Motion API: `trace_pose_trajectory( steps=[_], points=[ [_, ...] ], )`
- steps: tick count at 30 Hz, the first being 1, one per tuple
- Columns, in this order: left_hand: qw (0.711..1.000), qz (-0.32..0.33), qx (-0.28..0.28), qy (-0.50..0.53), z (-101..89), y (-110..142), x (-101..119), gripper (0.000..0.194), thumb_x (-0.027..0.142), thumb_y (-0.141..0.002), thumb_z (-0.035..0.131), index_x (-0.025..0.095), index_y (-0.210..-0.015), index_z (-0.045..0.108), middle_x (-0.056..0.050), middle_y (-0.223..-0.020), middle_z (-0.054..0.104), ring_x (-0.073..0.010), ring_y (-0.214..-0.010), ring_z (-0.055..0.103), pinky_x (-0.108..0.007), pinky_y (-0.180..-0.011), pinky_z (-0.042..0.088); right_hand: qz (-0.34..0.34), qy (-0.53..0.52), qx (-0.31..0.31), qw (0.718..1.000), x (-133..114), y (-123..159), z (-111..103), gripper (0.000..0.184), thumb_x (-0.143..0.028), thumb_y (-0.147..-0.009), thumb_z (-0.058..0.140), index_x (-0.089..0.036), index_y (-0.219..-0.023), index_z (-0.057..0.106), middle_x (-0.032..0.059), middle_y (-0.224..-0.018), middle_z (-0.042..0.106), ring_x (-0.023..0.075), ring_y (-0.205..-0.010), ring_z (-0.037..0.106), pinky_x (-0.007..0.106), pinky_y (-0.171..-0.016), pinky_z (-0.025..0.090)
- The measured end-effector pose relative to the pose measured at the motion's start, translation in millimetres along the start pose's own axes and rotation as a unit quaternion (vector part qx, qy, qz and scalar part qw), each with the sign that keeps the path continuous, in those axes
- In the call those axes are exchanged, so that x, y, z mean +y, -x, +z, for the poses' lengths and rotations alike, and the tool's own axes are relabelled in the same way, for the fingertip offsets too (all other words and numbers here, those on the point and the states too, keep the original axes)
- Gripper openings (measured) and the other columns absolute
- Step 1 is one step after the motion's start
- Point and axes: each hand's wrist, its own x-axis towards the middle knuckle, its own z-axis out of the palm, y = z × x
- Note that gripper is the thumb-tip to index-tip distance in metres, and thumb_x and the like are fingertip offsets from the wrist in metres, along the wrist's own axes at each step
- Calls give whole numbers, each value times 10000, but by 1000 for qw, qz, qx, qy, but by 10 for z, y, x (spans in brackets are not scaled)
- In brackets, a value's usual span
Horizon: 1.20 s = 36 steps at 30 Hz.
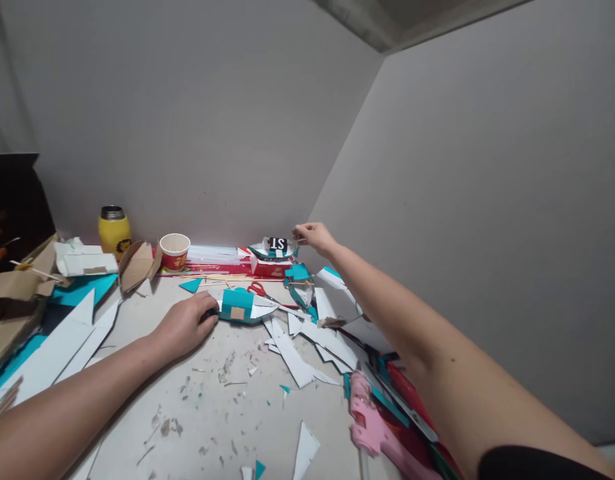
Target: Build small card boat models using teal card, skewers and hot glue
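Worktable (187,407), pale, flecked with residue. Glue gun (366,419), pink, right: a lowered right forearm (402,307) might knock it. Paper scraps (291,357), white, loose: likely to catch underneath a moved piece and tip it. Left hand (190,323), fingers curled against the left end of the near model boat (236,297); grip cannot be told. Near model boat: mid-table, teal cabin, brown patch, white pointed bow; a careless push could drive it into the red-handled scissors (257,288). Right hand (313,235), fingertips bunched by the right end of the far model boat (279,245); hold unclear; a bump might topple it from its red support (268,269). Far model boat: dark hull, black panel, inverted white letters.
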Motion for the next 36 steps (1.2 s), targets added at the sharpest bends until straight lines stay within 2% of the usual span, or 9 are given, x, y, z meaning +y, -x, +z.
trace_pose_trajectory(
  steps=[5,11,17,25,36],
  points=[
    [1000,-7,-8,-2,-4,-1,-1,106,207,-862,455,211,-890,558,-40,-909,601,-204,-839,561,-318,-715,436,6,-32,-3,999,-36,0,-31,255,-321,-932,553,-133,-1101,592,64,-1040,626,161,-850,628,338,-727,545],
    [1000,-15,-15,-4,-12,-26,11,112,213,-863,456,208,-895,563,-39,-912,602,-205,-842,562,-320,-720,431,18,-54,-12,998,-40,-6,57,255,-315,-931,555,-137,-1109,591,68,-1057,624,164,-863,628,342,-738,545],
    [1000,-13,-11,-5,14,-31,-4,105,217,-860,458,209,-886,560,-38,-916,600,-206,-846,565,-314,-718,428,25,-55,-9,998,-6,-4,119,232,-310,-933,552,-135,-1080,597,55,-1004,630,142,-800,627,305,-683,548],
    [1000,-12,-19,-9,-11,-11,8,125,226,-859,453,199,-898,569,-48,-912,593,-211,-842,557,-322,-723,427,47,-44,-8,998,-4,10,97,288,-325,-928,558,-141,-1148,578,78,-1106,611,183,-913,623,371,-774,539],
    [1000,-16,-21,-7,-18,-28,30,119,230,-861,450,200,-886,563,-45,-906,589,-208,-825,555,-314,-703,421,41,-51,7,998,30,-22,150,286,-324,-928,557,-143,-1149,577,77,-1106,611,182,-912,623,371,-773,540]
  ],
)
